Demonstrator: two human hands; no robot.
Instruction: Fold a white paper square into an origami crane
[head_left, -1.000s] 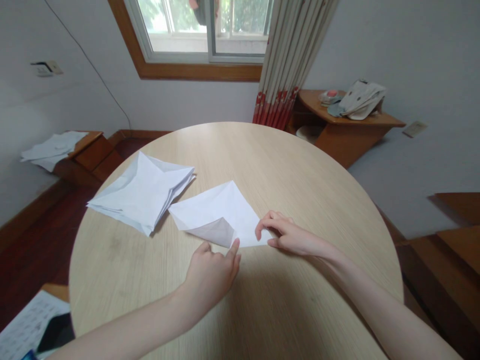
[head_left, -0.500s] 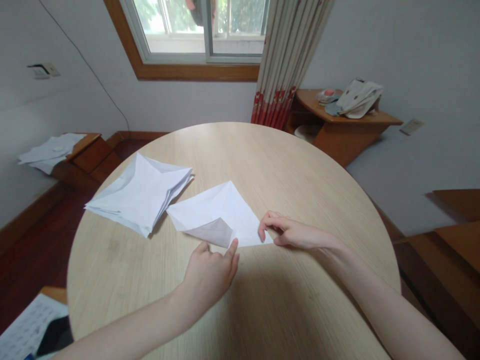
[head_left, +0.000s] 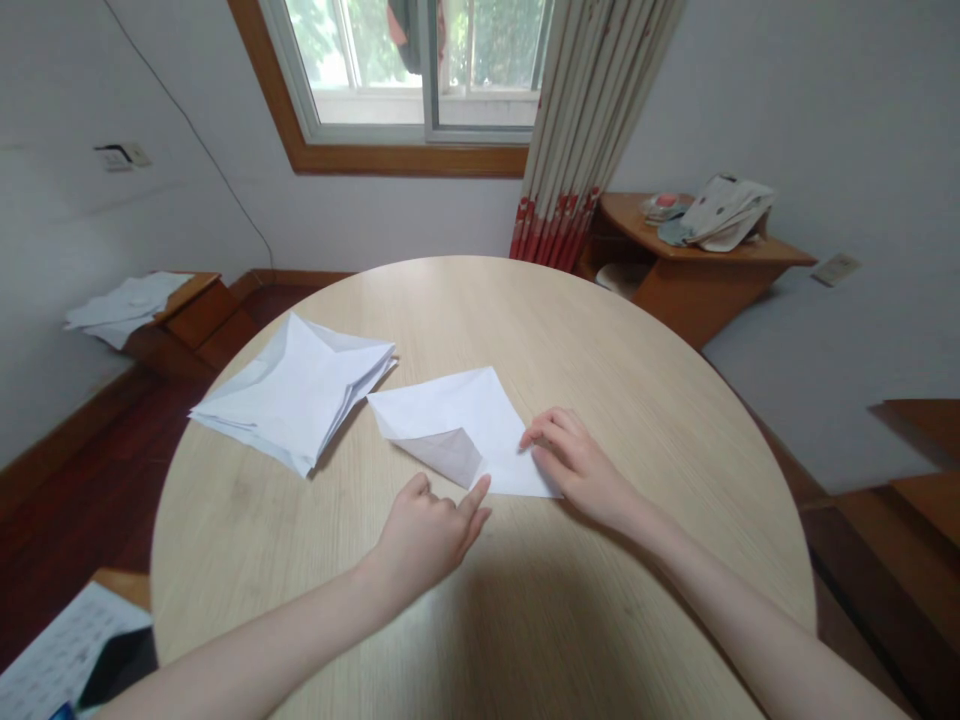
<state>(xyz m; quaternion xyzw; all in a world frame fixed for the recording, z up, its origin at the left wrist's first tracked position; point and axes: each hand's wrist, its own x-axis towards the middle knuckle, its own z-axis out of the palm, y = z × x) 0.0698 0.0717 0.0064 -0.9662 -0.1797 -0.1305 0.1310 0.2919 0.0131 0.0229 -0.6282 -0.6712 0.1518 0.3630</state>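
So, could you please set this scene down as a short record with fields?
White sheet: flat on the table, shaded flap at its near-left side
Left hand: index finger extended at the sheet's near edge
Right hand: fingers at the sheet's right edge
Paper stack: white, left of the sheet
Tabletop: round, light wood grain
Background: window, curtain with red lower part

Daylight is coming through a sliding window [head_left: 431, 75] set in a brown wooden frame [head_left: 412, 160], and greenery [head_left: 495, 50] is showing outside. A pale curtain [head_left: 589, 110] with a red lower part is hanging at its right. White walls [head_left: 795, 90] are rising around a round, pale wood bench [head_left: 570, 330]. On the left, a brown cabinet [head_left: 199, 315] is standing near dark reddish floor [head_left: 90, 500]; on the right, a brown shelf [head_left: 697, 290].
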